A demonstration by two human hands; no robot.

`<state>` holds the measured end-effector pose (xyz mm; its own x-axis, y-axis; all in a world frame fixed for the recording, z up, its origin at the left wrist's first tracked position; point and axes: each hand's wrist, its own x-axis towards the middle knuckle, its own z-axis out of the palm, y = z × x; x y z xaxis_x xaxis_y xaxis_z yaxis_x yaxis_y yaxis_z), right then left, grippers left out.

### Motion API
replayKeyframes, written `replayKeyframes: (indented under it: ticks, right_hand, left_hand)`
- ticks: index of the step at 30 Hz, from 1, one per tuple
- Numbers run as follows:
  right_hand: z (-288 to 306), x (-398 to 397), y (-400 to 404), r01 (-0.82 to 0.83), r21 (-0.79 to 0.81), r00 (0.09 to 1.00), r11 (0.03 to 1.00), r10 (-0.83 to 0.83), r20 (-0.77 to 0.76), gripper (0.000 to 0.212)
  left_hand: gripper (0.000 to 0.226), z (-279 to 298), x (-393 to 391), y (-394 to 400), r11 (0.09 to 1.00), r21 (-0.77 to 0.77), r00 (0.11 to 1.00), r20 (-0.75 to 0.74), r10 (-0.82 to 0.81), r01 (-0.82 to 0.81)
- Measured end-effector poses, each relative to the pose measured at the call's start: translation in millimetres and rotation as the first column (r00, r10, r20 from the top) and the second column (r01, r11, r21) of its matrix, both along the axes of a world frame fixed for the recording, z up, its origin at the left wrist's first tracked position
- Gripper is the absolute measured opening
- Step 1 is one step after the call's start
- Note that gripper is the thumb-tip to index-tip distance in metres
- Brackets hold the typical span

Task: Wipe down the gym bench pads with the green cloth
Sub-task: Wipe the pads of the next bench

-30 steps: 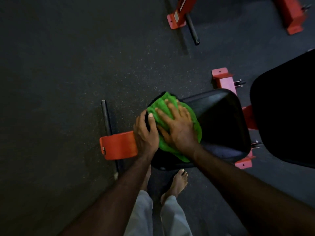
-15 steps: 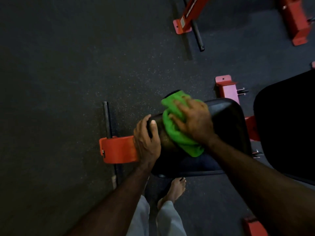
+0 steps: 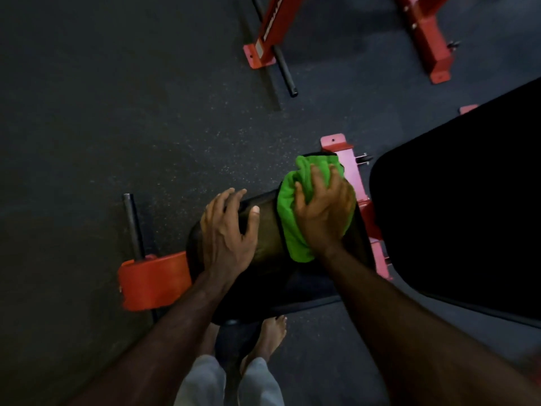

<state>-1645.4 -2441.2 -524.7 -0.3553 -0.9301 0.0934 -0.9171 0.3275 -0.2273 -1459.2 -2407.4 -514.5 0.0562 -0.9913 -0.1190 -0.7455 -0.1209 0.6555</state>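
- Head view, looking straight down. Dim light over a dark speckled rubber floor [image 3: 102, 112].
- Small black seat pad [image 3: 269, 230] of the gym bench sits centre frame, its surface shiny.
- Green cloth [image 3: 289, 209] lies bunched on the far right part of that pad, reaching its far edge and running back toward the near side.
- Right hand [image 3: 325, 209] lies on top of the cloth, fingers spread and bent over the bunched fabric, palm pressing it onto the pad. Grip: holding the cloth down, fingers curved into its folds.
- Left hand [image 3: 227, 232] rests flat on the left end of the pad, apart from the cloth. Fingers are straight and reach over the far edge; thumb lies on top, pointing toward the cloth. Grip: wide, nothing held.
- Large black back pad [image 3: 468, 215] fills the right side, just beside the small pad, with a gap between them.
- Red frame bracket [image 3: 348, 162] shows in that gap, with a small pin sticking out at its far end.
- Red foot plate [image 3: 155, 281] sits at the left end of the small pad; a black bar [image 3: 133, 224] rises from it toward the far side.
- More red frame legs [image 3: 430, 36] and another black bar [image 3: 284, 65] lie on the floor at the top.
- Bare foot [image 3: 269, 338] and pale trouser legs [image 3: 228, 382] show below the pad.
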Motion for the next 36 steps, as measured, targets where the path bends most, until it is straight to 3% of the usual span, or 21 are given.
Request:
replayKeyframes:
  ticks: [2, 3, 5, 6, 8, 9, 10, 11, 14, 15, 17, 19, 20, 27, 31, 33, 36]
  right_hand:
    - [-3, 11, 10, -0.242, 0.039, 0.970, 0.970, 0.242, -0.007, 0.050]
    - [-4, 4, 13, -0.406, 0.067, 0.913, 0.911, 0.408, -0.016, 0.052]
    - [-3, -28, 9, -0.513, 0.088, 0.855, 0.854, 0.517, -0.034, 0.056]
    - [-2, -40, 6, -0.411, 0.061, 0.908, 0.909, 0.414, -0.054, 0.056]
    - [-2, -45, 8, -0.012, 0.009, 1.000, 1.000, 0.012, -0.001, 0.057]
    - [-3, -39, 9, 0.144, 0.013, 0.989, 0.990, -0.144, 0.024, 0.057]
    - [-5, -25, 9, 0.188, 0.015, 0.982, 0.982, -0.188, 0.008, 0.055]
    - [-7, -14, 12, 0.145, 0.005, 0.989, 0.989, -0.145, -0.014, 0.053]
    - [-10, -36, 22, -0.277, 0.056, 0.958, 0.959, 0.280, -0.065, 0.054]
    - [-8, -50, 21, -0.315, 0.068, 0.947, 0.947, 0.318, -0.049, 0.056]
    - [-7, -60, 25, -0.103, 0.056, 0.995, 0.993, 0.102, 0.022, 0.059]
    - [-6, -47, 34, 0.167, 0.065, 0.984, 0.984, -0.171, 0.051, 0.062]
    - [-5, -40, 41, 0.216, 0.067, 0.975, 0.974, -0.219, 0.040, 0.063]
    - [1, -30, 112, 0.214, 0.152, 0.976, 0.965, -0.216, -0.001, 0.064]
    - [0, -54, 91, 0.040, 0.077, 0.997, 0.996, -0.045, 0.060, 0.061]
    - [-3, -65, 89, 0.094, 0.047, 0.988, 0.994, -0.099, 0.115, 0.063]
    - [-7, -45, 115, 0.310, 0.088, 0.944, 0.947, -0.317, 0.095, 0.066]
  left_hand:
    - [0.051, -2, -12, -4, 0.998, 0.034, 0.999, 0.002, -0.052, 0.052]
    - [0.052, -2, -18, -5, 0.996, 0.045, 0.997, 0.004, -0.080, 0.080]
    - [0.053, -3, -28, -7, 0.991, 0.056, 0.993, 0.016, -0.120, 0.119]
    - [0.053, -3, -31, -7, 0.991, 0.054, 0.992, 0.022, -0.125, 0.124]
    - [0.053, -4, -34, -8, 0.990, 0.049, 0.990, 0.044, -0.132, 0.130]
    - [0.052, -5, -38, -8, 0.990, 0.044, 0.989, 0.058, -0.139, 0.137]
    - [0.052, -6, -36, -7, 0.991, 0.038, 0.988, 0.075, -0.134, 0.132]
    - [0.051, -7, -35, -5, 0.992, 0.027, 0.988, 0.089, -0.129, 0.127]
    - [0.047, -7, -37, -4, 0.991, 0.005, 0.986, 0.102, -0.133, 0.133]
    - [0.047, -6, -37, -4, 0.991, 0.011, 0.986, 0.104, -0.133, 0.133]
    - [0.048, -5, -38, -5, 0.991, 0.029, 0.985, 0.110, -0.133, 0.130]
    - [0.051, -4, -39, -5, 0.991, 0.047, 0.987, 0.096, -0.131, 0.127]
    - [0.053, -3, -41, -5, 0.990, 0.053, 0.987, 0.089, -0.132, 0.127]
    - [0.056, 7, -65, 12, 0.962, 0.012, 0.961, 0.037, -0.274, 0.273]
    - [0.057, 1, -71, 22, 0.951, 0.012, 0.951, 0.025, -0.309, 0.309]
    - [0.058, -1, -68, 25, 0.937, 0.003, 0.937, 0.035, -0.348, 0.348]
    - [0.058, -2, -55, 30, 0.910, 0.003, 0.909, 0.052, -0.413, 0.414]
